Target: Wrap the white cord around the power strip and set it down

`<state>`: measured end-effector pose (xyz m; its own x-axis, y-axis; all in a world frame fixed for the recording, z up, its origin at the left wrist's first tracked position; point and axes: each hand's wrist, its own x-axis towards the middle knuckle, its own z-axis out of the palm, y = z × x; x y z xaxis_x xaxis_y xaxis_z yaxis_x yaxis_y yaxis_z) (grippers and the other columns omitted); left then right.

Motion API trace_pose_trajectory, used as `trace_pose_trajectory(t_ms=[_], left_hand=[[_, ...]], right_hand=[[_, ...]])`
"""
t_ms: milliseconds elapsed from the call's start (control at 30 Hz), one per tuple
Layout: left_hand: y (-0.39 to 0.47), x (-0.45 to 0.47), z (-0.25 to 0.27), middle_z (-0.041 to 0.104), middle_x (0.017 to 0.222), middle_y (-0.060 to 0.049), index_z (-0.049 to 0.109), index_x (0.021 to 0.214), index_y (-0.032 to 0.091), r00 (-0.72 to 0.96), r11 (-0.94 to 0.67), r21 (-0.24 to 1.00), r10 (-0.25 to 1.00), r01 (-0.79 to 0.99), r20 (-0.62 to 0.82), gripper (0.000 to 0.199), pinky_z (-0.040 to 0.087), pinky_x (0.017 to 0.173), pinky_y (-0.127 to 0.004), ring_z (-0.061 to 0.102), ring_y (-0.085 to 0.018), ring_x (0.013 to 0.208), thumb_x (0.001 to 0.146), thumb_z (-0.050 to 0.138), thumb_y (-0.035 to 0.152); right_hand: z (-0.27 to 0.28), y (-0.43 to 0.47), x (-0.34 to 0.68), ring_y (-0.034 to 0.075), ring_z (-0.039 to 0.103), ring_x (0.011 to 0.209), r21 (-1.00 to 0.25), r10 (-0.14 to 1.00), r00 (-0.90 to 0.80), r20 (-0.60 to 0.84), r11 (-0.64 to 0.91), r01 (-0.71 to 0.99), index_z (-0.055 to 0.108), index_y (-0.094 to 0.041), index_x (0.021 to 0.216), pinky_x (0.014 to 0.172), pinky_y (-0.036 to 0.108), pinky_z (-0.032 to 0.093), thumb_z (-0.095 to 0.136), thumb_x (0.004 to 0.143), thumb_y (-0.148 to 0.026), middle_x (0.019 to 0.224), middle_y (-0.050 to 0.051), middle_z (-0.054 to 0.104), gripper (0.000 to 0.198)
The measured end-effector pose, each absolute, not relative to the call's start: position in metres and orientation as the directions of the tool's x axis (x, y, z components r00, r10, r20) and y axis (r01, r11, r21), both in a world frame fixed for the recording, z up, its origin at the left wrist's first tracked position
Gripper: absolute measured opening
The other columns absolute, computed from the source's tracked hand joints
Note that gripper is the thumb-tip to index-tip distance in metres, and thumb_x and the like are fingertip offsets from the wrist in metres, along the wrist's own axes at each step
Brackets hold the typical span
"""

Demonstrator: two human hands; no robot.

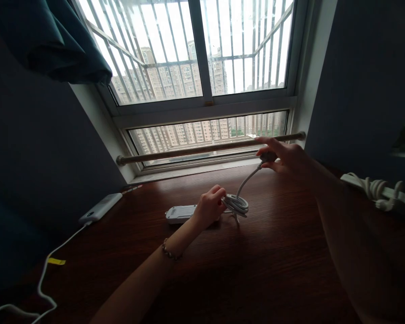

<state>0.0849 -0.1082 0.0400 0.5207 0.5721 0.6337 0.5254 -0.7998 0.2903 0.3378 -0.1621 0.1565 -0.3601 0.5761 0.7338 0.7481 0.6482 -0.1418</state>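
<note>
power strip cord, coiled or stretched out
Mostly coiled: cord loops bunched at the left hand; one end runs up to the right hand.

A home: wooden desk (256, 270) beneath a barred window (202, 49).

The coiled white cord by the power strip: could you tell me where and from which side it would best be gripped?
Probably across the bundled loops of the coiled cord, from above: they lie flat on the desk, stacked into one graspable bunch beside the left hand.

White power strip (181, 213), white cable (236, 203), dark brown table (263, 270)
</note>
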Motion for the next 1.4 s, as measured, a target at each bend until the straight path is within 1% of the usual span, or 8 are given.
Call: trace_pose_trajectory(t_ms=[467, 567, 667, 767, 933, 1067, 1233, 1400], left_hand=[[-0.116, 0.085, 0.057, 0.046, 0.064, 0.004, 0.042, 0.063, 0.019, 0.321, -0.736, 0.458, 0.648, 0.499, 0.691, 0.025, 0.037, 0.053, -0.021, 0.045, -0.009, 0.054, 0.066, 0.066, 0.019], [-0.116, 0.086, 0.055, 0.048, 0.062, 0.004, 0.042, 0.062, 0.019, 0.300, -0.709, 0.503, 0.682, 0.494, 0.667, 0.025, 0.037, 0.052, -0.020, 0.047, -0.009, 0.054, 0.064, 0.067, 0.018], [-0.112, 0.087, 0.050, 0.051, 0.059, 0.004, 0.044, 0.064, 0.019, 0.298, -0.672, 0.568, 0.731, 0.475, 0.614, 0.023, 0.037, 0.049, -0.019, 0.050, -0.010, 0.052, 0.064, 0.067, 0.021], [-0.108, 0.088, 0.044, 0.053, 0.058, 0.004, 0.045, 0.065, 0.019, 0.302, -0.630, 0.634, 0.774, 0.448, 0.556, 0.022, 0.037, 0.046, -0.019, 0.053, -0.011, 0.051, 0.065, 0.066, 0.022], [-0.102, 0.087, 0.040, 0.053, 0.055, 0.005, 0.045, 0.063, 0.019, 0.256, -0.552, 0.706, 0.833, 0.445, 0.490, 0.018, 0.038, 0.045, -0.019, 0.054, -0.012, 0.050, 0.062, 0.063, 0.019], [-0.098, 0.086, 0.037, 0.051, 0.052, 0.006, 0.044, 0.061, 0.019, 0.208, -0.479, 0.753, 0.877, 0.450, 0.434, 0.018, 0.037, 0.041, -0.018, 0.054, -0.011, 0.047, 0.061, 0.062, 0.019], [-0.092, 0.084, 0.033, 0.049, 0.047, 0.007, 0.043, 0.061, 0.019, 0.142, -0.371, 0.824, 0.928, 0.428, 0.344, 0.018, 0.038, 0.036, -0.018, 0.055, -0.013, 0.040, 0.061, 0.061, 0.020], [-0.084, 0.082, 0.028, 0.052, 0.046, 0.006, 0.045, 0.061, 0.018, 0.142, -0.300, 0.882, 0.954, 0.364, 0.266, 0.015, 0.042, 0.035, -0.020, 0.056, -0.014, 0.038, 0.058, 0.060, 0.016]], right_hand=[[0.106, -0.122, 0.282, 0.015, 0.055, 0.091, -0.553, 0.677, -0.630, 0.381, 0.713, 0.431, 0.037, -0.015, 0.125, 0.080, 0.030, 0.043, 0.048, 0.084, -0.016, 0.118, 0.012, 0.055, 0.042], [0.097, -0.116, 0.277, 0.015, 0.055, 0.087, -0.766, 0.743, -0.616, 0.262, 0.548, 0.336, 0.040, -0.012, 0.121, 0.072, 0.027, 0.044, 0.041, 0.091, -0.031, 0.111, 0.012, 0.057, 0.035], [0.093, -0.113, 0.279, 0.012, 0.054, 0.069, -0.891, 0.767, -0.634, 0.103, 0.354, 0.283, 0.034, -0.013, 0.129, 0.055, 0.023, 0.041, 0.031, 0.092, -0.051, 0.102, 0.009, 0.059, 0.053], [0.090, -0.112, 0.281, 0.012, 0.056, 0.076, -0.872, 0.748, -0.664, 0.009, 0.330, 0.360, 0.022, -0.013, 0.139, 0.060, 0.022, 0.043, 0.045, 0.084, -0.057, 0.101, 0.008, 0.058, 0.074], [0.086, -0.108, 0.282, 0.022, 0.053, 0.103, -0.748, 0.748, -0.663, -0.017, 0.430, 0.505, 0.012, -0.012, 0.142, 0.081, 0.028, 0.045, 0.079, 0.057, -0.029, 0.117, 0.011, 0.056, 0.110], [0.088, -0.111, 0.283, 0.022, 0.060, 0.089, -0.593, 0.822, -0.569, -0.028, 0.444, 0.672, 0.020, -0.007, 0.139, 0.074, 0.030, 0.048, 0.070, 0.060, -0.017, 0.102, 0.012, 0.063, 0.094], [0.092, -0.117, 0.287, 0.015, 0.060, 0.055, -0.502, 0.820, -0.552, -0.149, 0.418, 0.757, 0.062, -0.010, 0.088, 0.048, 0.024, 0.046, 0.052, 0.070, -0.008, 0.074, 0.007, 0.064, 0.021], [0.101, -0.120, 0.294, 0.017, 0.060, 0.062, -0.415, 0.789, -0.600, -0.134, 0.505, 0.757, 0.066, -0.010, 0.068, 0.056, 0.025, 0.043, 0.051, 0.068, -0.004, 0.063, 0.006, 0.064, 0.016]])
